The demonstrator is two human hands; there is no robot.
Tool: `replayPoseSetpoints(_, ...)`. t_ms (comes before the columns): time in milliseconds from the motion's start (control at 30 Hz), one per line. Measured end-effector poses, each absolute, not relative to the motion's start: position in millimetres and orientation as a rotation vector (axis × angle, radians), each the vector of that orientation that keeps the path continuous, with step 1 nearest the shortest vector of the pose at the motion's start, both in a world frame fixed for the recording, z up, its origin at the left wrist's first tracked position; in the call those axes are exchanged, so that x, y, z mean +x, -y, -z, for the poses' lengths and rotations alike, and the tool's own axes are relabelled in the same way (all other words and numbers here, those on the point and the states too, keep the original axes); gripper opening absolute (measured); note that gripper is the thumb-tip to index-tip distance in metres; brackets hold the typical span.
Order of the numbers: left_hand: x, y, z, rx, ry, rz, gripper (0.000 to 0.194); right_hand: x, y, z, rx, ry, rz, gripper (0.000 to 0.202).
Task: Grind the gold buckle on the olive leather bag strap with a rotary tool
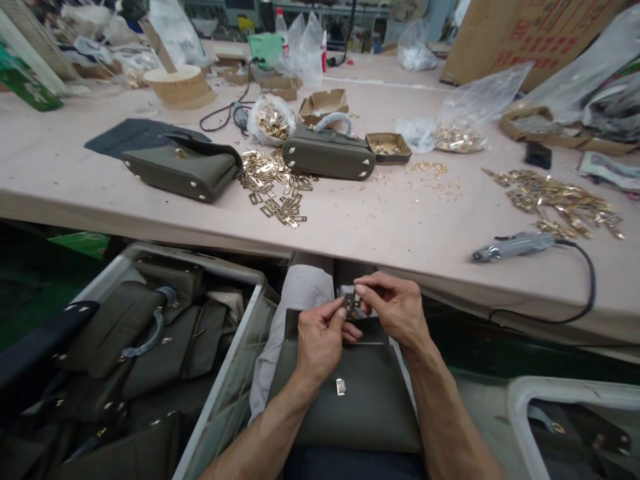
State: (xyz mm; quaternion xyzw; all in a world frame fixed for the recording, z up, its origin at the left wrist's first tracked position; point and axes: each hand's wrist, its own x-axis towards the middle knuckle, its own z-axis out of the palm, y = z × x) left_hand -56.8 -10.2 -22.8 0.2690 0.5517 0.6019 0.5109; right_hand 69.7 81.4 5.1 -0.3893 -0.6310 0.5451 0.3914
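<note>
Across my lap lies a dark olive handbag [357, 400] with a metal turn-lock clasp [341, 387] on its front. Above its far edge, my left hand [323, 333] pinches a small rectangular metal plate [349, 305] between thumb and fingers. My right hand [393, 303] meets it from the other side, with thumb and forefinger closed at the plate's upper right edge. Whether the right fingers also hold a smaller part is too small to tell.
On the table [350, 227] are two olive bags [185, 170], a heap of metal plates [277, 187], a heap of gold fittings [555, 200] and a corded electric screwdriver [515, 247]. A bin of bags [240, 333] stands left, another bin [520, 413] right.
</note>
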Motion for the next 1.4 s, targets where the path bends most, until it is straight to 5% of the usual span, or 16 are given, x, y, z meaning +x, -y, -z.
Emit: replayPoseSetpoints(1400, -57.6, 15.8, 25.2, 0.677, -1.220, -1.478, 0.037, 76.2, -68.3, 12.7, -0.880, 1.746, -1.257, 0.015)
